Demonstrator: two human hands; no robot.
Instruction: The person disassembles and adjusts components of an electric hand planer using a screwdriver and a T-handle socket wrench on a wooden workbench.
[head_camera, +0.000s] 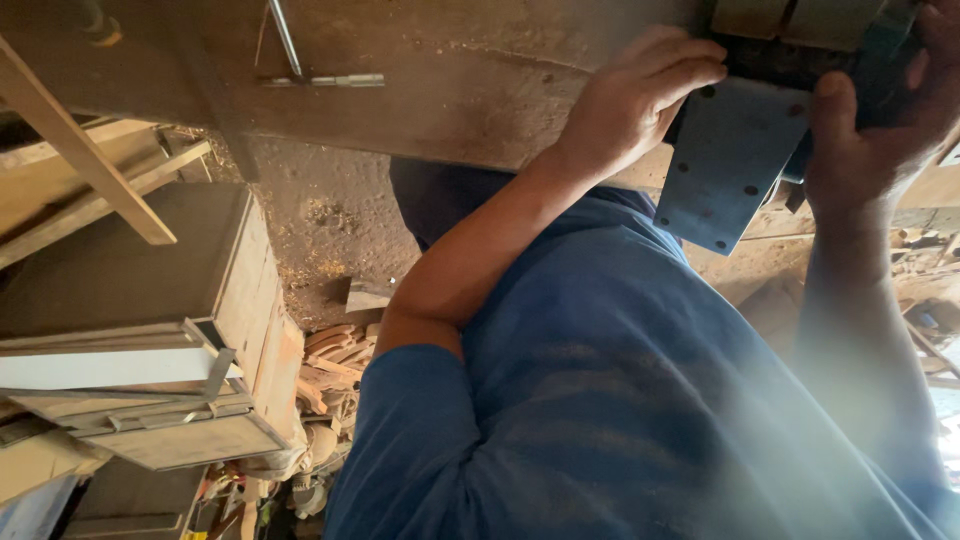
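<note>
Both hands grip a grey-blue metal plate (728, 165) with bolt holes at the dusty surface's (450, 90) edge: left hand (640, 95) curled over its one side, right hand (875, 130) clasping the other.

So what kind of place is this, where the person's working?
Most likely a woodworking shop. Sawdust lies thick on the floor, stacked boards and wooden boxes stand at one side with cut wood pieces heaped beside them, and both hands, left and right, grip a blue metal machine part.
</note>
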